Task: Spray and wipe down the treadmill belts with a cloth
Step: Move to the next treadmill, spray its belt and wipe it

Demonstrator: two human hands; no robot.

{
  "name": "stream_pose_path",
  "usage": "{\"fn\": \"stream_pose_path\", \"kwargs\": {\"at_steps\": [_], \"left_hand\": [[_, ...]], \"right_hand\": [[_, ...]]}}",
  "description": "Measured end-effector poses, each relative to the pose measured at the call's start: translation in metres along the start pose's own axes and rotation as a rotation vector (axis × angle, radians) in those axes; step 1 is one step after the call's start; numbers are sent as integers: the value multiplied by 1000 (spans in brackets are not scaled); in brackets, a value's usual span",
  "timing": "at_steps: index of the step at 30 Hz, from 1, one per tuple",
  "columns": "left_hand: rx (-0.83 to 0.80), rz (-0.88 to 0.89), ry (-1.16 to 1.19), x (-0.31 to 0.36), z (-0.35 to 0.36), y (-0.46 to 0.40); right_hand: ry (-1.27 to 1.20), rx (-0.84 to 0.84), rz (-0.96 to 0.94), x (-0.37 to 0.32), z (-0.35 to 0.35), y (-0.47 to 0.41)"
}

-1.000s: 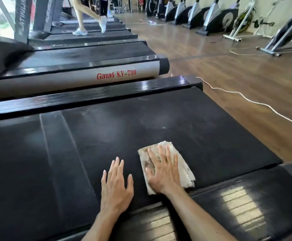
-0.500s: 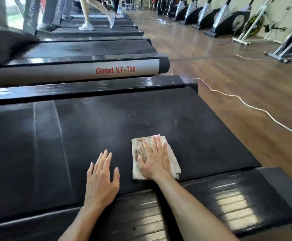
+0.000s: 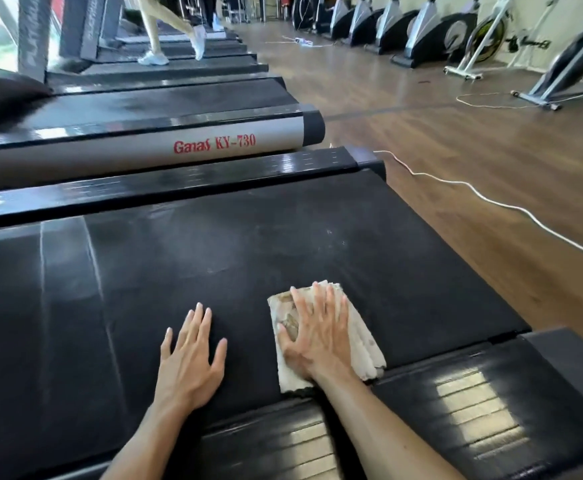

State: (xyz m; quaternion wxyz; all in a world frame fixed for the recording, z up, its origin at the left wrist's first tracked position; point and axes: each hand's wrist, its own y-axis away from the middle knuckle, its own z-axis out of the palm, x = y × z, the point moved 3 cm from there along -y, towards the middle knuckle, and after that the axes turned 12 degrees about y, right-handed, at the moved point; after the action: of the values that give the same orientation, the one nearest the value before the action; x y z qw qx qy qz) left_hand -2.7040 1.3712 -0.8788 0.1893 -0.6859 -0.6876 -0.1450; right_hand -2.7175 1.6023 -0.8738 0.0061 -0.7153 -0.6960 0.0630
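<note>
A wide black treadmill belt (image 3: 248, 237) fills the view in front of me, with faint pale streaks on its left part. A folded, stained beige cloth (image 3: 364, 341) lies on the belt at its near edge. My right hand (image 3: 318, 337) presses flat on the cloth with fingers spread, covering its middle. A short way left of the cloth, my left hand (image 3: 193, 355) rests flat on the bare belt, fingers apart and holding nothing. No spray bottle is visible.
A glossy black side rail (image 3: 456, 410) runs under my forearms. A second treadmill (image 3: 214, 143) marked "Ganas KY-730" stands beyond. Farther back a person's legs (image 3: 165, 32) move on another treadmill. A white cable (image 3: 491, 199) trails across the wooden floor; exercise machines (image 3: 432, 32) line the right wall.
My right hand slid the cloth slightly left and away from me, then back toward the near edge. My left hand stayed flat on the belt beside it. The view shifted a little.
</note>
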Motion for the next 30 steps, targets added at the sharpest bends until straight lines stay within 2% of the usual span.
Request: {"fn": "stream_pose_path", "kwargs": {"at_steps": [3,8,20,24,30], "left_hand": [[8,14,-59,-3,6,1],[18,16,-73,-3,6,1],[-25,-18,-82,2,2,3],[-11,-14,-82,2,3,2],[0,-3,-86,0,3,0]], "right_hand": [[19,37,6,0,4,-3],[78,-54,1,-2,-1,-2],[39,-94,-14,1,-2,1],[119,-98,13,-16,-2,-15],[82,-101,-287,-5,-9,12]]}}
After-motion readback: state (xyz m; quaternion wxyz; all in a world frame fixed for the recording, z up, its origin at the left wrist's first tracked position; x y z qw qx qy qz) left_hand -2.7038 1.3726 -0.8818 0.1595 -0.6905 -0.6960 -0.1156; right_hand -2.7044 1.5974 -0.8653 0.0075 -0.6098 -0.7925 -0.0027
